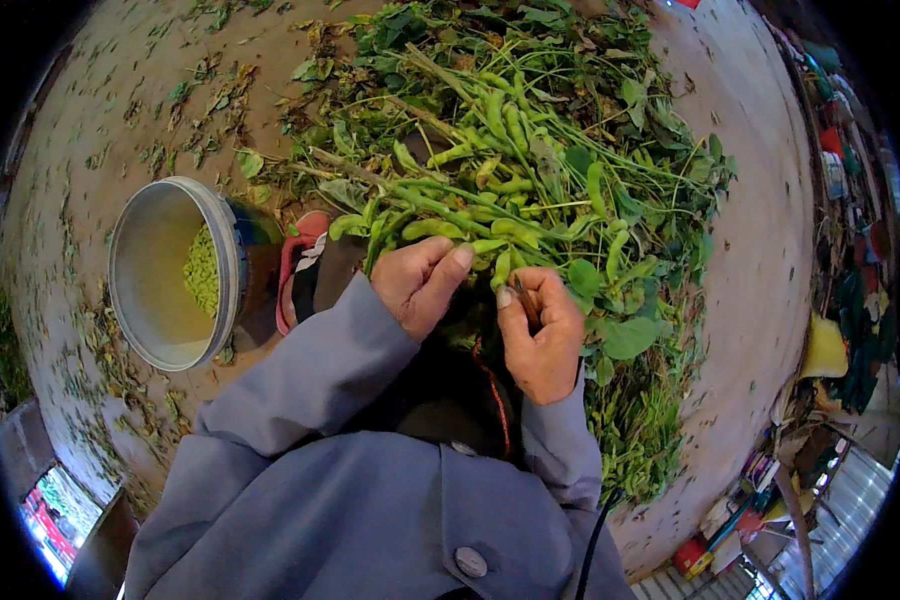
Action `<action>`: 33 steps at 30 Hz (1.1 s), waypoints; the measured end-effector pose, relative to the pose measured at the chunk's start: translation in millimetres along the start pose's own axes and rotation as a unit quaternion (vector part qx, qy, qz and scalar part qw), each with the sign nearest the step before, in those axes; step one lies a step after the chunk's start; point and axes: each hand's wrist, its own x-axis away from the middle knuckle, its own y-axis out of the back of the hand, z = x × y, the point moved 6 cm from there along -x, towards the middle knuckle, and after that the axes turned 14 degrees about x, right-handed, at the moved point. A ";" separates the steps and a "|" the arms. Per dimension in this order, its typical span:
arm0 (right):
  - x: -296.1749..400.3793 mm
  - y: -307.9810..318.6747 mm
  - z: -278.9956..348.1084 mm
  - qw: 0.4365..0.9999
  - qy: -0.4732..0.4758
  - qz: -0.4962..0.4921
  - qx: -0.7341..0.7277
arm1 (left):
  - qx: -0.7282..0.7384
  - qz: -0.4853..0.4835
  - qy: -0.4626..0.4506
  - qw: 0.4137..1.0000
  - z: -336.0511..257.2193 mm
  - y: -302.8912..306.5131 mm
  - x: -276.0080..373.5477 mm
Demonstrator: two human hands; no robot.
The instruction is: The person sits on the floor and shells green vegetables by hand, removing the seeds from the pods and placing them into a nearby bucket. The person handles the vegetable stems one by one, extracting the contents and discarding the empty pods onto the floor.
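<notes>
Cut soybean plants with green pods (510,127) lie across my lap and the floor before me. My left hand (424,281) pinches a green soybean pod (487,245) between thumb and forefinger, beside the thick stems. Close by on its right, my right hand (541,330) holds another green pod (503,268) at the thumb tip, with its fingers curled in. A thin brown stem or tool shows in the curl of those fingers; I cannot tell which. To the left, a plastic bucket (229,277) holds a heap of shelled green soybeans (202,271).
A red shoe (292,262) is next to the bucket. Loose leaves (221,97) are scattered over the concrete floor (757,247). More plants (637,427) lie to my right. Along the far right edge stands mixed clutter with a yellow container (825,346).
</notes>
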 end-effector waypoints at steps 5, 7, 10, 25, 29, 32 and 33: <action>0.2 -2.5 -3.0 1.000 -0.005 0.009 -0.027 | 0.057 0.067 0.160 0.983 -13.9 -8.0 7.3; 0.8 -1.6 -4.3 0.999 -0.009 0.010 -0.035 | 0.104 0.080 0.213 0.968 -13.1 -13.9 10.9; 2.1 -2.8 -10.1 0.995 -0.022 0.036 -0.086 | 0.128 0.076 0.210 0.966 -2.7 -17.2 11.8; 9.9 0.3 -19.6 0.999 -0.033 0.028 0.006 | 0.247 0.062 0.243 0.936 13.4 -26.6 9.4; 17.7 3.8 -7.6 0.999 -0.007 -0.018 -0.034 | 0.236 0.059 0.245 0.938 10.8 -27.1 8.3; 20.6 -0.4 -2.0 0.997 0.058 0.017 -0.058 | 0.248 0.067 0.249 0.934 11.6 -27.4 7.2; 21.1 -1.6 -3.3 0.996 0.043 0.031 -0.074 | 0.255 0.069 0.250 0.932 11.6 -27.0 7.1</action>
